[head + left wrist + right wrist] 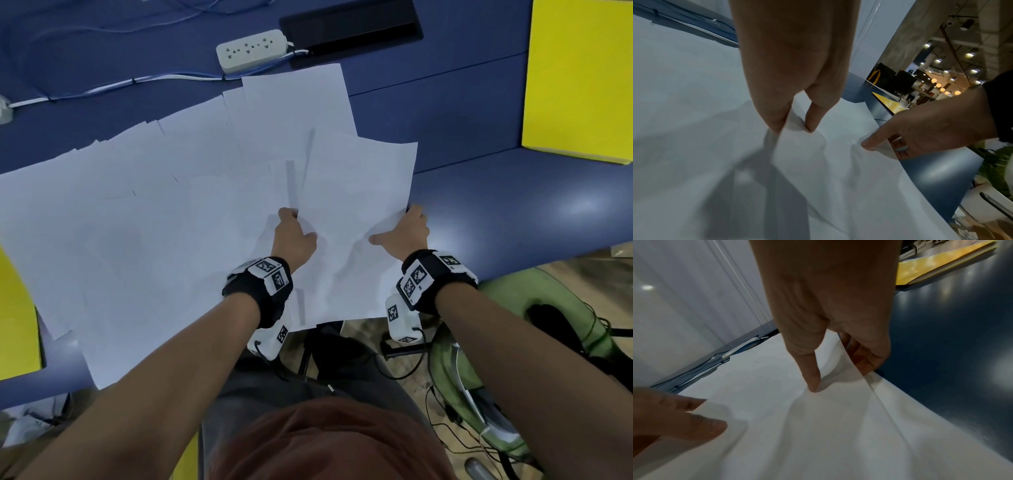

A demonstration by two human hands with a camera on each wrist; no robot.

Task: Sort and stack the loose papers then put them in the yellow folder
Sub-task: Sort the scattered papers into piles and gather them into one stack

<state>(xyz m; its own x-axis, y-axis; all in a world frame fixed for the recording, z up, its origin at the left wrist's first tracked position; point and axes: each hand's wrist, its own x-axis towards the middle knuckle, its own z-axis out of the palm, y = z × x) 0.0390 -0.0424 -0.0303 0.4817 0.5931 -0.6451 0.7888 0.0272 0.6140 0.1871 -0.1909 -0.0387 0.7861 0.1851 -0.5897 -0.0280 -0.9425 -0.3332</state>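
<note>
Small bunch of white sheets (356,205) sits at the right end of the spread, partly lifted and rumpled, held on both sides. Left hand (294,236) pinches its left edge, thumb on top and fingers tucked under. Right hand (402,233) grips its right edge at the table rim, thumb on top, fingers curled beneath; wrist view shows more than one layer in that grip, though how many I can't tell through the blur.

Rest of the loose papers (137,212) lie left of the held bunch, fanned out and overlapping across the blue table (513,205), corners out of line, some hanging over the near edge. One sheet pokes out behind the bunch.

Yellow folder (579,78) lies closed, well apart to the right and behind the bunch, nothing in it as far as shown.

Progress: early. Gathering has started, only a few sheets in hand. Left: collect the fanned sheets, square the stack, open the folder, slide it in.

Power strip (251,49) and cables sit behind the papers.
</note>
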